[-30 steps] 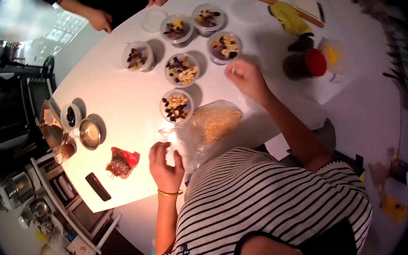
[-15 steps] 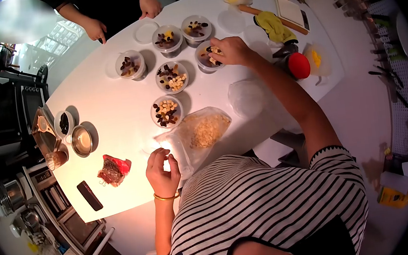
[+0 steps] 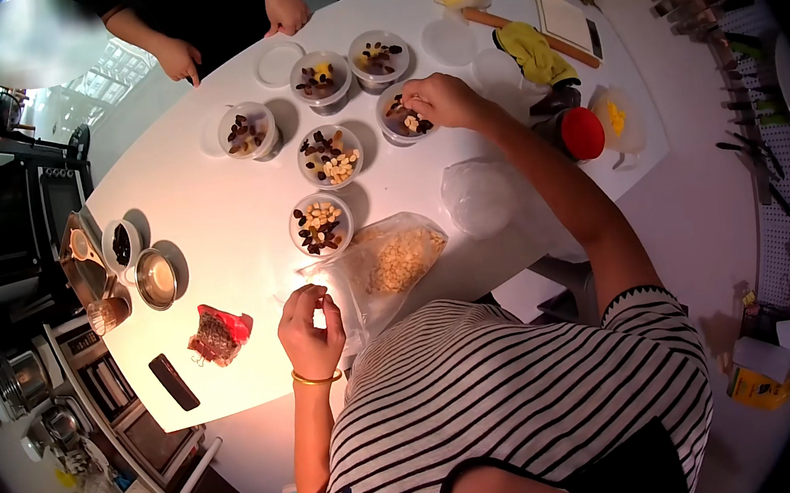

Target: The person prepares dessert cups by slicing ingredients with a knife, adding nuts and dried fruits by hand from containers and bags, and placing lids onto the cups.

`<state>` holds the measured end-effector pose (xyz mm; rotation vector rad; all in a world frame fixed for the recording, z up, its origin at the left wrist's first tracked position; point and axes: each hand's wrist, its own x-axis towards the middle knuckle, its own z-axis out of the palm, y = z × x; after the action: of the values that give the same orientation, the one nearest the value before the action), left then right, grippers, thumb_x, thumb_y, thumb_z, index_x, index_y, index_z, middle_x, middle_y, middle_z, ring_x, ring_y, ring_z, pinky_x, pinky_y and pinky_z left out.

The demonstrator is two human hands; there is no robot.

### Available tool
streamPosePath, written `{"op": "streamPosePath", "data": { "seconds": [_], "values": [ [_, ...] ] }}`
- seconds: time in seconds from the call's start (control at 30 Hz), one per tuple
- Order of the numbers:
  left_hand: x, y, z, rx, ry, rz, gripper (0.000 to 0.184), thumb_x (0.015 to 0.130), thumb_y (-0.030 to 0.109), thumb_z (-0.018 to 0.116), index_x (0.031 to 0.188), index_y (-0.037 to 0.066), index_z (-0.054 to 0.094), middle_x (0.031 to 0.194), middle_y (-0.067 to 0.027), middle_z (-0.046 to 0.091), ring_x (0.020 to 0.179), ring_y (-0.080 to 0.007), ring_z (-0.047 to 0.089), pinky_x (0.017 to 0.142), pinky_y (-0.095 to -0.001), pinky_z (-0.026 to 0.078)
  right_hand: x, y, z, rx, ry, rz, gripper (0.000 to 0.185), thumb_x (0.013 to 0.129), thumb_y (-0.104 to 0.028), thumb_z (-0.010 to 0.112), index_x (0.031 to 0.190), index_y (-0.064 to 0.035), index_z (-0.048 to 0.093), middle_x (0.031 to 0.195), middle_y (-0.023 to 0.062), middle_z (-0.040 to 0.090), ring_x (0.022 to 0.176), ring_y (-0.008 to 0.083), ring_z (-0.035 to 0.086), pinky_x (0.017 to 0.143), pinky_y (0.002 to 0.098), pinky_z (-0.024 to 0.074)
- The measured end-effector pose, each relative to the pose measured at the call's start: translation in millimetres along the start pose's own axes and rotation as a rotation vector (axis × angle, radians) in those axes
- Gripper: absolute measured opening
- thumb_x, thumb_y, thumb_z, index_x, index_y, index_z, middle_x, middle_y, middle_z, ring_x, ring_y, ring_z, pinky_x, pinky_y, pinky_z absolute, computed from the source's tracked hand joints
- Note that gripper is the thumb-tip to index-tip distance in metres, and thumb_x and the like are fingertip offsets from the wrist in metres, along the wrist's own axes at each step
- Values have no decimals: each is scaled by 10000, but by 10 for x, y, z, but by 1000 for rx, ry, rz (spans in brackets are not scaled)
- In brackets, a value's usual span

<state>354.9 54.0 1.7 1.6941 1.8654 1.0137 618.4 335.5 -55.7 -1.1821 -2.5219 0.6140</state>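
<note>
My right hand [image 3: 445, 102] is over a clear plastic cup [image 3: 389, 134], fingertips pinched together at its rim. Dark raisins and pale nuts lie inside that cup; whatever is in my fingertips is hidden. My left hand [image 3: 311, 332] has its fingers curled at the open end of a clear plastic bag [image 3: 346, 285], pinching its edge. Pale nuts [image 3: 403, 260] fill the bag's far end. Nearest the bag stands a cup of nuts and raisins [image 3: 321, 225]. Behind it is another such cup [image 3: 330, 157]. Further cups [image 3: 250, 132] hold raisins without visible nuts.
Another person's hands [image 3: 288, 13] rest at the far table edge. Clear lids [image 3: 478, 197] lie to the right, near a red-lidded jar [image 3: 582, 133], a yellow-green cloth [image 3: 534, 54] and a scale [image 3: 564, 22]. Leftward are a metal bowl [image 3: 157, 278], a red packet [image 3: 221, 334] and a phone [image 3: 174, 381].
Nuts seen at my right fingertips now lie in the cup beneath, and that hand has shifted slightly. My left hand stays at the bag. The view has moved a little.
</note>
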Motion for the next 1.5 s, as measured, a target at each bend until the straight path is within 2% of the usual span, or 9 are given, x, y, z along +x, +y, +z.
{"op": "streamPosePath", "data": {
  "seconds": [0.27,0.47,0.6,0.8,0.87,0.97,1.2,1.37,1.5],
  "values": [
    [25,-27,12,10,-14,21,103,726,-39,591,825,-8,600,819,-124,623,617,-214,609,571,-293,478,40,214,59,757,-42,224,173,869,-123,543,931,1,647,727,26,626,669,69,564,567,215,440],
    [40,-26,12,21,-19,24,96,725,-37,594,816,-7,599,804,-121,624,613,-219,605,571,-297,476,32,-42,-245,929,-245,540,204,896,-130,483,972,-29,642,657,-31,486,536,20,391,475,157,326],
    [34,-41,16,18,-22,16,92,725,-36,594,812,-8,598,798,-120,623,611,-220,601,572,-300,477,4,70,-225,941,-313,475,205,893,-102,469,1011,-21,617,648,-27,481,500,20,365,435,170,286],
    [27,-21,26,6,-13,10,93,724,-36,591,813,-12,596,795,-122,624,607,-221,597,573,-301,478,36,142,-251,924,-268,483,197,907,-137,468,957,11,588,618,-30,457,451,24,321,403,185,253],
    [17,-37,10,8,-1,19,100,722,-36,589,818,-13,596,805,-126,624,605,-220,595,568,-298,474,112,115,-302,1193,-136,525,237,913,-214,499,825,-11,584,596,-29,450,448,31,320,398,196,251],
    [20,-49,12,3,48,10,105,727,-36,582,827,-8,598,827,-120,630,599,-200,578,544,-278,448,399,28,-295,972,172,586,286,918,-287,528,740,-62,527,583,-37,425,428,42,290,370,211,206],
    [-60,-83,-55,28,159,-17,125,746,-36,576,862,7,596,871,-105,634,600,-164,559,521,-253,408,1188,233,173,870,418,403,403,903,-323,505,673,-8,604,601,47,583,542,134,530,565,267,448],
    [-172,-134,-89,12,256,-114,108,770,-25,575,868,18,586,884,-77,620,727,-155,568,533,-225,393,1166,192,201,817,444,335,358,919,-277,462,849,17,654,714,103,657,656,150,611,641,259,483],
    [-289,-229,-106,12,307,-226,288,721,16,619,1003,27,557,1063,-96,575,908,-213,548,643,-295,417,1127,216,155,804,563,311,274,907,-181,462,951,18,645,804,95,670,719,138,617,659,252,489]
  ]
}}
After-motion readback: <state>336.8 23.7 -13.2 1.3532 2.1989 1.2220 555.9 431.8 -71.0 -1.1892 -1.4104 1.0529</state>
